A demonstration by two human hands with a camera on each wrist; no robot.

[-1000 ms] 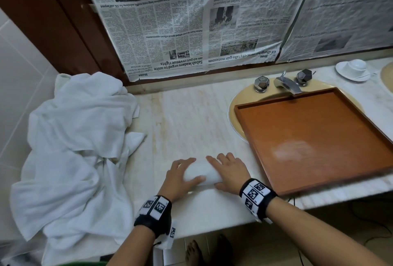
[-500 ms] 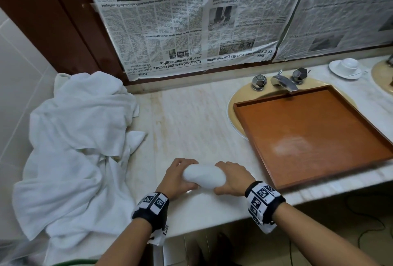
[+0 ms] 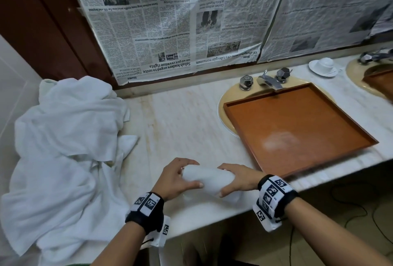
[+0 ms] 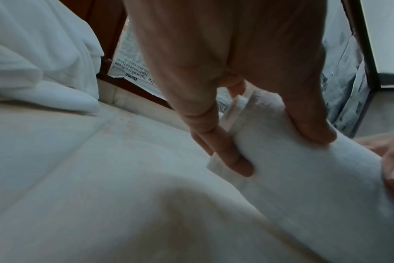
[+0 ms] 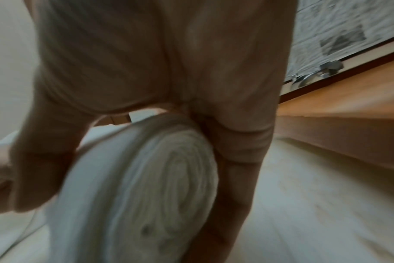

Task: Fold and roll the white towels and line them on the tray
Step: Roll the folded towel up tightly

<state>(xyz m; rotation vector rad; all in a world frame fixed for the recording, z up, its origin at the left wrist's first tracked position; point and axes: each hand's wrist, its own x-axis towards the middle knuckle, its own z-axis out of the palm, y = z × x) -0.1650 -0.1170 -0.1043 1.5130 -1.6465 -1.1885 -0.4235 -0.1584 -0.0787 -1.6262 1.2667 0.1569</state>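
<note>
Both hands now grip the rolled towel [image 3: 207,181] near the countertop's front edge, where a second ago they lay flat on it: left hand [image 3: 177,177] curls around its left end, right hand [image 3: 238,178] around its right, just left of the tray [image 3: 240,125].

Both hands [image 3: 177,178] have lifted the rolled towel [image 3: 207,178] off the counter [image 3: 182,125].

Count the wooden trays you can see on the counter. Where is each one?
2. One tray lies over the near sink, right of the hands. A second tray shows at the far right edge, mostly cut off; more may lie out of view.
</note>
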